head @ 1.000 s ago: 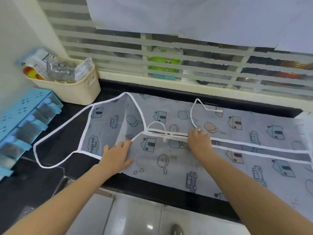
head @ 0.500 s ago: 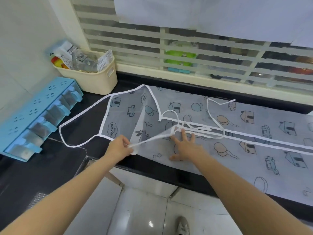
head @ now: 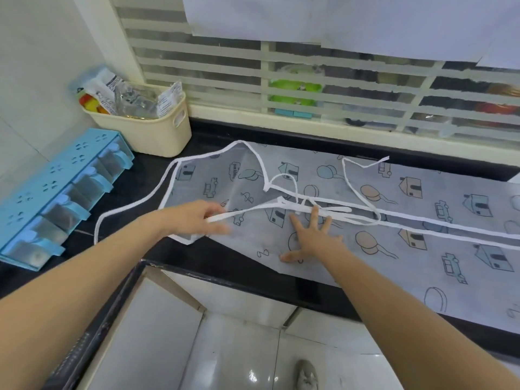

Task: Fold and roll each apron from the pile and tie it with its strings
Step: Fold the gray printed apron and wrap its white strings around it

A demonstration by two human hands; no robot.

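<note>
- left end of the counter (head: pixel 157 175) is crowded: cream basket (head: pixel 157 133) stuffed with packets sits in the back corner, blue organizer (head: pixel 60 190) just in front of it along the wall
- bare black strip between organizer and apron (head: pixel 394 220), only the neck loop (head: pixel 132 205) lies there
- loose strings (head: pixel 357 178) snake across the apron's middle
- window ledge (head: pixel 337 128) hems in the back

I see the apron (head: pixel 365 209) as thin, matt, semi-sheer grey cloth with printed drawings, edged in white woven strings (head: pixel 363 218). The countertop (head: pixel 225 266) is polished black stone; the floor tiles (head: pixel 253 361) are glossy white. The basket (head: pixel 157 133) is matt cream plastic; the spice rack (head: pixel 42 187) is smooth blue plastic.
</note>
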